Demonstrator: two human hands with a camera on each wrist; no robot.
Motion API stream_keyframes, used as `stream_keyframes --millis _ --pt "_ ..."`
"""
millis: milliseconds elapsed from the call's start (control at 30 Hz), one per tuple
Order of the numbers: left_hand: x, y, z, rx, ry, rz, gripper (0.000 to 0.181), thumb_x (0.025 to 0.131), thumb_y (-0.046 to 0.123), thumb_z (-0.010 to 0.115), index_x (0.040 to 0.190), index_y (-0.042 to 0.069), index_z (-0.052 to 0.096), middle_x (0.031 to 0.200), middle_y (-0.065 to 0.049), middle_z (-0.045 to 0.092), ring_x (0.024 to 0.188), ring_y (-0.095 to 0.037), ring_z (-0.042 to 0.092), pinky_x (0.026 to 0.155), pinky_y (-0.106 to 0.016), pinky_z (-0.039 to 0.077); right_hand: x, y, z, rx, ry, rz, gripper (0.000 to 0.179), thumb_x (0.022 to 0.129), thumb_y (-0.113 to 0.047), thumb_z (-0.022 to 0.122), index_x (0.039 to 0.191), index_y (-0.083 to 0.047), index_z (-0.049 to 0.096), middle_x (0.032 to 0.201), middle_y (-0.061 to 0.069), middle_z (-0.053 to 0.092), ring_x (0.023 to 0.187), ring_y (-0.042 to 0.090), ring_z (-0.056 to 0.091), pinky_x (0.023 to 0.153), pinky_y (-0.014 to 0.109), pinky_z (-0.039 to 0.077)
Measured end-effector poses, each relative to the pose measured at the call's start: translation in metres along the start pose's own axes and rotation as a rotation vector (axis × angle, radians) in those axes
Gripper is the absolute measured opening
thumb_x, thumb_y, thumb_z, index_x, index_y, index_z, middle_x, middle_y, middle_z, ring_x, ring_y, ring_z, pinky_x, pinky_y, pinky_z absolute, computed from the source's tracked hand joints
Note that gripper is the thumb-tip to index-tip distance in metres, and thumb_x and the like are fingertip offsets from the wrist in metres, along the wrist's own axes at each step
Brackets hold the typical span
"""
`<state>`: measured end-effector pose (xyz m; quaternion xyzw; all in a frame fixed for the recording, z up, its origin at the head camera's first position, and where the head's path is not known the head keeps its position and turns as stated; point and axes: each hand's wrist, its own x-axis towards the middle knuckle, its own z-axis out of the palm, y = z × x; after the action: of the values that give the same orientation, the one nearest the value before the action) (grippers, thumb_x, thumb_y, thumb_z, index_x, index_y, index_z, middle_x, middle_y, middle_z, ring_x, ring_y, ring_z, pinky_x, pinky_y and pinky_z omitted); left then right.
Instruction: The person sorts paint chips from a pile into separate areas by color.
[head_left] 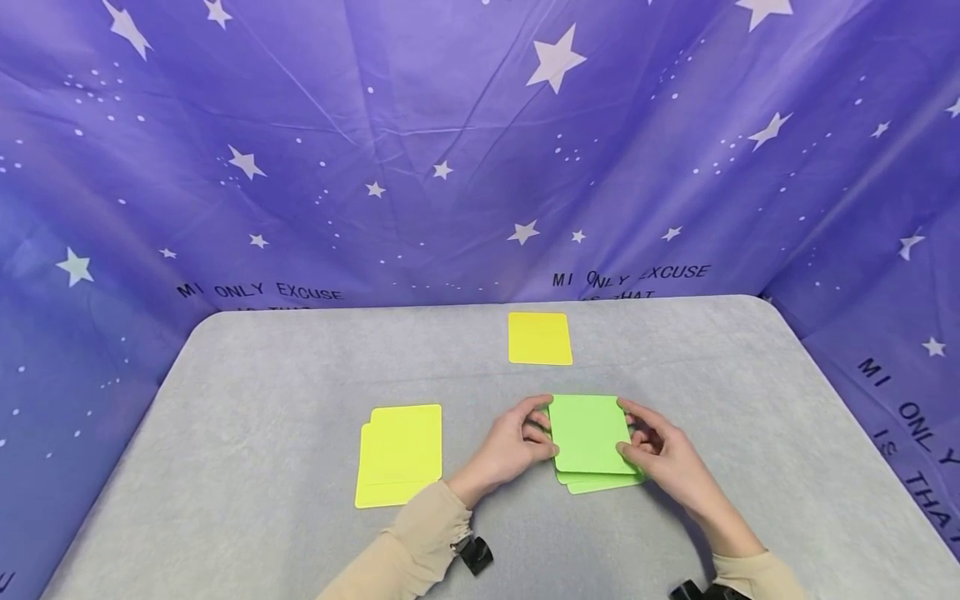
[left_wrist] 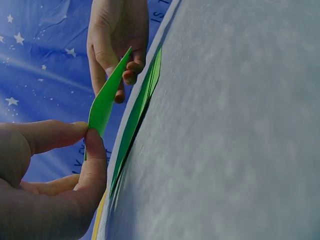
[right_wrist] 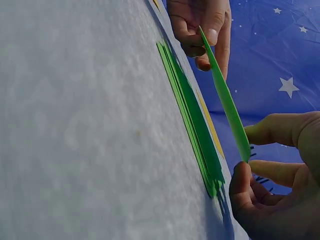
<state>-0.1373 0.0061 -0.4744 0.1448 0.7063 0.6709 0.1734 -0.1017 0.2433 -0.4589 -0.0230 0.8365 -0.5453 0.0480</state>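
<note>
Between both hands is a green square card [head_left: 588, 433], held just above a small pile of green cards [head_left: 603, 484] on the table. My left hand [head_left: 517, 440] pinches its left edge with thumb and fingers. At the opposite edge, my right hand [head_left: 667, 454] pinches the card the same way. Both wrist views show a gap between the held card [left_wrist: 104, 105] and the green pile [right_wrist: 187, 120] below it. In the head view the held card covers most of that pile.
Two overlapping yellow cards [head_left: 401, 454] lie to the left, close to the left forearm. Another yellow card [head_left: 540, 338] lies near the back edge of the grey table [head_left: 285, 375]. A purple star-patterned cloth [head_left: 420, 108] hangs behind and at the sides.
</note>
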Motion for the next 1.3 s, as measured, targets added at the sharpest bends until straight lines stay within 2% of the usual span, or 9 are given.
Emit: stream_keyframes --millis 133,233,333,467,533,633,833,1033,1300 --pt "0.001 -0.001 0.005 0.000 -0.003 -0.017 0.067 0.077 -0.014 0.069 0.138 -0.003 0.045 0.099 -0.009 0.059 0.084 -0.031 0.066 0.068 -0.021 0.050 0.001 0.002 -0.002 -0.031 0.009 -0.028 0.058 0.085 0.004 0.067 0.139 0.008 0.044 0.108 0.017 0.047 0.069 0.008 0.043 0.053 0.022 0.038" --pt "0.000 -0.001 0.005 0.029 -0.013 -0.020 0.066 0.077 -0.013 0.070 0.137 -0.002 0.046 0.098 -0.008 0.060 0.082 -0.027 0.066 0.068 -0.022 0.050 0.002 0.004 -0.002 -0.061 0.024 -0.061 0.057 0.084 0.004 0.068 0.136 0.011 0.045 0.107 0.017 0.049 0.069 0.008 0.043 0.054 0.021 0.038" --pt "-0.001 -0.001 0.002 0.093 -0.026 -0.003 0.058 0.079 -0.009 0.070 0.133 -0.002 0.050 0.096 -0.008 0.061 0.080 -0.020 0.066 0.068 -0.021 0.050 0.002 0.005 -0.002 -0.112 0.035 -0.073 0.056 0.083 0.004 0.069 0.134 0.011 0.048 0.107 0.017 0.052 0.069 0.008 0.045 0.055 0.022 0.039" --pt "-0.004 -0.001 -0.008 0.240 -0.040 0.066 0.040 0.083 -0.004 0.065 0.122 -0.004 0.058 0.091 -0.006 0.065 0.076 -0.009 0.063 0.068 -0.020 0.049 0.001 0.005 -0.003 -0.170 0.032 -0.061 0.052 0.083 0.003 0.070 0.131 0.010 0.051 0.106 0.017 0.054 0.070 0.009 0.048 0.057 0.022 0.043" --pt "-0.006 0.000 -0.014 0.311 -0.053 0.095 0.032 0.086 -0.002 0.062 0.117 -0.005 0.060 0.087 -0.004 0.065 0.072 -0.006 0.061 0.066 -0.020 0.048 0.000 0.006 -0.003 -0.179 0.030 -0.053 0.050 0.083 0.003 0.069 0.130 0.008 0.053 0.106 0.017 0.055 0.070 0.010 0.049 0.058 0.022 0.043" --pt "-0.008 0.003 -0.022 0.368 -0.075 0.109 0.025 0.088 -0.002 0.059 0.112 -0.005 0.062 0.081 -0.002 0.064 0.067 -0.003 0.058 0.063 -0.020 0.047 0.000 0.006 -0.004 -0.181 0.028 -0.051 0.046 0.084 0.002 0.069 0.128 0.007 0.055 0.106 0.016 0.055 0.071 0.010 0.051 0.059 0.023 0.044" --pt "-0.009 0.009 -0.035 0.379 -0.106 0.086 0.022 0.090 0.000 0.056 0.111 -0.004 0.064 0.075 0.001 0.061 0.064 -0.003 0.054 0.059 -0.020 0.042 0.002 0.005 -0.004 -0.183 0.025 -0.050 0.042 0.085 -0.002 0.069 0.125 0.005 0.057 0.107 0.016 0.057 0.073 0.011 0.052 0.061 0.023 0.044" --pt "-0.006 0.012 -0.042 0.379 -0.113 0.095 0.020 0.092 0.002 0.056 0.110 -0.003 0.065 0.082 -0.002 0.064 0.065 -0.004 0.056 0.057 -0.020 0.043 0.005 0.000 -0.001 -0.168 0.017 -0.029 0.042 0.087 -0.004 0.069 0.126 0.005 0.057 0.108 0.016 0.057 0.073 0.012 0.050 0.060 0.024 0.043" --pt "0.002 0.011 -0.049 0.351 -0.131 0.085 0.021 0.092 0.002 0.057 0.111 -0.004 0.064 0.087 -0.007 0.068 0.069 -0.009 0.060 0.057 -0.021 0.044 0.017 -0.013 0.007 -0.180 0.018 -0.069 0.039 0.087 -0.003 0.068 0.125 0.004 0.058 0.107 0.016 0.058 0.073 0.014 0.050 0.060 0.024 0.042"
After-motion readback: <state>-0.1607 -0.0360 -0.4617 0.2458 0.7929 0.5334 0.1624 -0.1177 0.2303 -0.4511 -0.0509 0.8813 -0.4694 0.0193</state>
